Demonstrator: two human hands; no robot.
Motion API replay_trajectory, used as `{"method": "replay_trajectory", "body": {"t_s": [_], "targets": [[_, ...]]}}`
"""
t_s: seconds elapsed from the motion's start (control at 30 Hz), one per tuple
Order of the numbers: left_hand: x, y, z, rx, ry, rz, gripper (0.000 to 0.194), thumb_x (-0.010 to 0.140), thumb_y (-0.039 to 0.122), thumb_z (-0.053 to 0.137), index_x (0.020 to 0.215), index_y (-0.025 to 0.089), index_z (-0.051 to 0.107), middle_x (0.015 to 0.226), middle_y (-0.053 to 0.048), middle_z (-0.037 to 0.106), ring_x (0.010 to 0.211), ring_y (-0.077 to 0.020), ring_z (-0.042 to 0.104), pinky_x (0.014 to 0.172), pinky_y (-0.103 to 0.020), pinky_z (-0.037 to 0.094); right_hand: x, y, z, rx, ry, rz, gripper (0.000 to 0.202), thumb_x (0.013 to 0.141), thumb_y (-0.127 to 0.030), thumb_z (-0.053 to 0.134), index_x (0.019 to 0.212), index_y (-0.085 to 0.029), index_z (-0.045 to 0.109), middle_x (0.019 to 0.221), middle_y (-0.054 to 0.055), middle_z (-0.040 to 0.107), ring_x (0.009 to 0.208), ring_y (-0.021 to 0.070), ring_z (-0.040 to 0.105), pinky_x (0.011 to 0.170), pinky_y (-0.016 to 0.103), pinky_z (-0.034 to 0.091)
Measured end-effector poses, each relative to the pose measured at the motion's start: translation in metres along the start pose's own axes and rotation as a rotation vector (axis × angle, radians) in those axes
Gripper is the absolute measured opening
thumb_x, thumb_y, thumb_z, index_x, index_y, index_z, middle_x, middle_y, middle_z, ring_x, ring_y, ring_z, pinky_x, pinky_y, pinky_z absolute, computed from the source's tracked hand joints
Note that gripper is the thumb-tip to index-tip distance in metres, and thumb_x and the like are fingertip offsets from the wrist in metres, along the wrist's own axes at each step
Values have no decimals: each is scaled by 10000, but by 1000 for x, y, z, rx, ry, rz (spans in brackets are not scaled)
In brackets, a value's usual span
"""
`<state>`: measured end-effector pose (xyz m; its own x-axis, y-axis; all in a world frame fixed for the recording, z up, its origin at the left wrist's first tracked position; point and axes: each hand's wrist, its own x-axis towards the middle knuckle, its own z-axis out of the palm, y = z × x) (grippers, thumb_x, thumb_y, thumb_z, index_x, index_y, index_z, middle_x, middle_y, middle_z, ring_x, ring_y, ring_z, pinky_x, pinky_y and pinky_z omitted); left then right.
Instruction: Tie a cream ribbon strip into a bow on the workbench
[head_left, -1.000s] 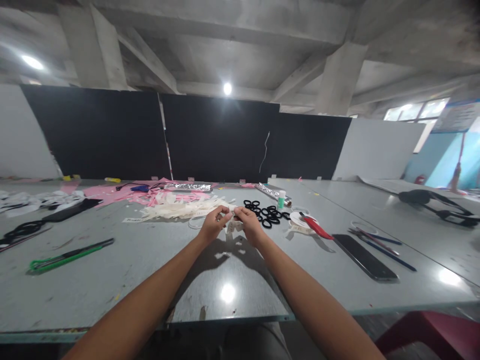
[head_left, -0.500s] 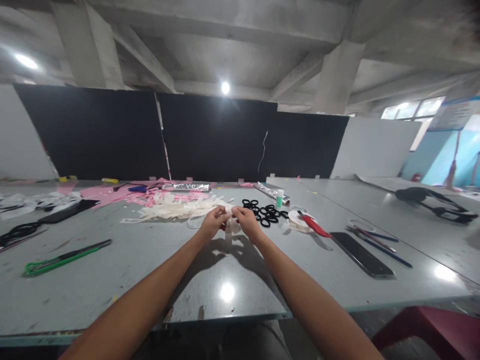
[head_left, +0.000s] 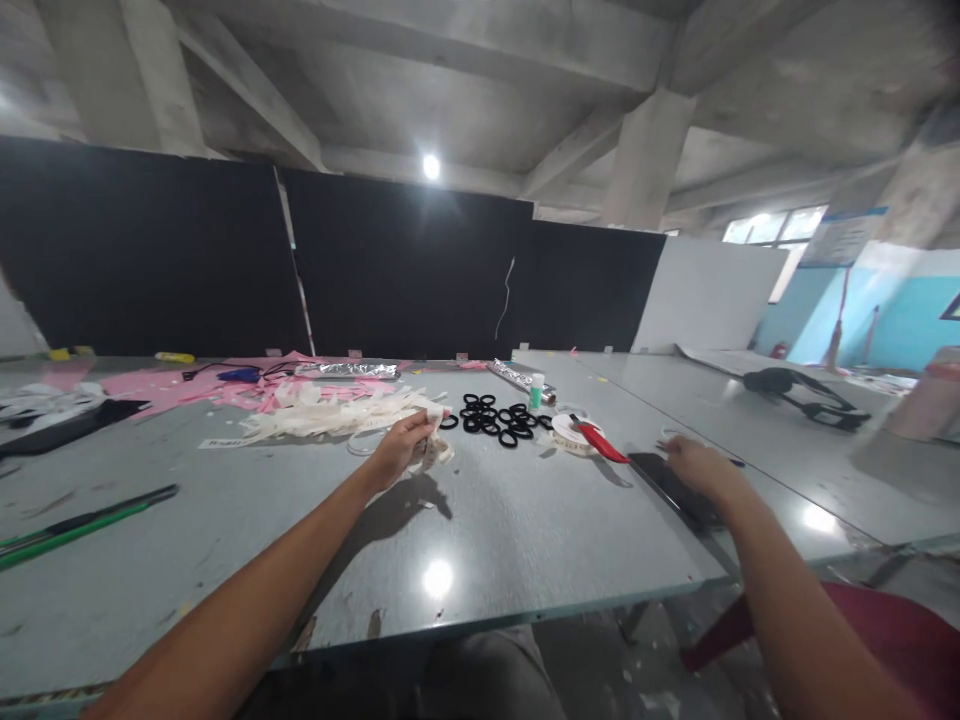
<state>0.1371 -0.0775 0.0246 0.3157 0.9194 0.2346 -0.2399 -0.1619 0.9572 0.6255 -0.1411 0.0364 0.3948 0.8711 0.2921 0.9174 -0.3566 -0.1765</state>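
Note:
My left hand (head_left: 401, 447) holds a small white strip piece (head_left: 435, 447) just above the grey table (head_left: 487, 530), in front of a heap of cream strips (head_left: 330, 415). My right hand (head_left: 694, 465) is out to the right, resting over a black phone (head_left: 664, 480) that lies flat on the table; whether it grips the phone is unclear. Between the hands lie several black rings (head_left: 495, 417), a white tape roll (head_left: 566, 435) and a red-handled tool (head_left: 600, 442).
Pink paper scraps (head_left: 202, 385) and a foil strip (head_left: 349, 371) lie at the back left. A green-handled tool (head_left: 67, 525) lies at the left. A small green-capped bottle (head_left: 535, 390) stands behind the rings. A red stool (head_left: 892, 640) is at the lower right.
My right hand left the white piece and swung right onto the black phone. My left hand keeps the piece. The camera turned right.

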Motion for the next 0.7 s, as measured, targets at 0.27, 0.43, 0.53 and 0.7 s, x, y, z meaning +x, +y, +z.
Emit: {"method": "replay_trajectory", "body": {"t_s": [0.27, 0.43, 0.53, 0.7], "targets": [[0, 3, -3, 55, 47, 20, 442, 713, 389, 639, 1089, 157, 652, 842, -32, 615, 575, -78, 496, 527, -192, 382, -14, -69, -8, 163, 83, -46, 353, 808, -229, 439, 1110, -175, 614, 992, 121, 686, 878, 225, 624, 723, 300, 405], [2, 4, -3, 163, 181, 61, 409, 630, 397, 719, 951, 150, 662, 761, 5, 602, 561, -83, 504, 530, -202, 404, -38, -195, -30, 587, 80, -487, 236, 811, -276, 491, 967, -223, 660, 835, 36, 684, 705, 161, 585, 660, 265, 386], [3, 6, -4, 150, 215, 82, 426, 619, 424, 723, 935, 148, 645, 760, 1, 609, 582, -103, 530, 528, -217, 431, -53, -267, -29, 759, 49, -706, 188, 805, -323, 552, 932, -243, 666, 746, 15, 659, 660, 157, 556, 646, 272, 370], [7, 7, -11, 53, 216, 128, 494, 645, 488, 695, 989, 136, 652, 811, -40, 653, 648, -137, 589, 563, -242, 466, -58, -332, 7, 1019, -134, -787, 334, 735, -447, 655, 1014, -263, 644, 834, 23, 654, 663, 155, 560, 660, 278, 394]]}}
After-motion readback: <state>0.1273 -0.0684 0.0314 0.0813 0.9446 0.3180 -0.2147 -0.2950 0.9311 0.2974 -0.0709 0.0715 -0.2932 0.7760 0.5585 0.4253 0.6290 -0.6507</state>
